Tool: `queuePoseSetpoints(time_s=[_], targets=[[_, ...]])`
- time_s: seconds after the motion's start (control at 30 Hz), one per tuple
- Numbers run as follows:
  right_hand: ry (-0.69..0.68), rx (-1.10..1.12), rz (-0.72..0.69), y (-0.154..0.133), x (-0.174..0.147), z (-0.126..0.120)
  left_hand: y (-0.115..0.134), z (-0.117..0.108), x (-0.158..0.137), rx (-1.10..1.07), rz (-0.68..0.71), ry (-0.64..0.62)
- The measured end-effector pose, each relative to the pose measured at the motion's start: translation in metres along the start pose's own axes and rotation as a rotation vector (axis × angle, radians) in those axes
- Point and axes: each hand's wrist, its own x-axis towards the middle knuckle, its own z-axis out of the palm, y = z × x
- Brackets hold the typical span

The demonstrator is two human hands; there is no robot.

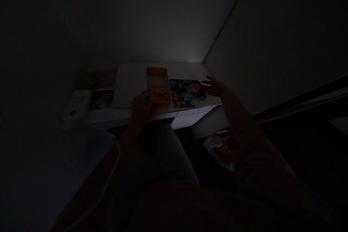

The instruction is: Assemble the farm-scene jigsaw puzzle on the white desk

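The scene is very dark. My left hand (141,106) lies at the near left corner of an orange open box (169,88), fingers apart and a little bent over its edge and the white sheet (129,87) beside it. Orange jigsaw puzzle pieces (158,93) lie loose inside the box. To its right, a partly assembled jigsaw puzzle (185,91) shows colourful flowers on a dark ground. My right hand (213,86) is open at this puzzle's right edge, fingers spread and pointing left; whether they touch it I cannot tell.
The white desk (130,66) stands against a wall, with a side wall at right. On the left lie a dark flowered picture (101,99), a white box-like item (77,104) and a faint colourful picture (95,79). A plastic bag (217,146) sits below, right of my legs.
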Motion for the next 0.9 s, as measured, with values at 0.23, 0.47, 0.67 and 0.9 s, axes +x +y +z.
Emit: queuePoseSetpoints(time_s=[0.23,0.47,0.67,0.9], targets=[[-0.017,-0.353,-0.12,0.006,-0.012,0.022,0.002,-0.003,0.001,-0.039,-0.029,-0.042],[0.033,-0.603,-0.277,0.011,-0.019,0.026,0.001,-0.003,0.001,-0.033,-0.024,-0.053],[0.086,-0.598,-0.268,0.009,-0.021,0.023,0.002,-0.003,0.001,-0.021,-0.017,-0.039],[0.069,-0.472,-0.342,-0.009,-0.012,0.037,0.001,-0.003,0.001,-0.02,-0.023,-0.061]])
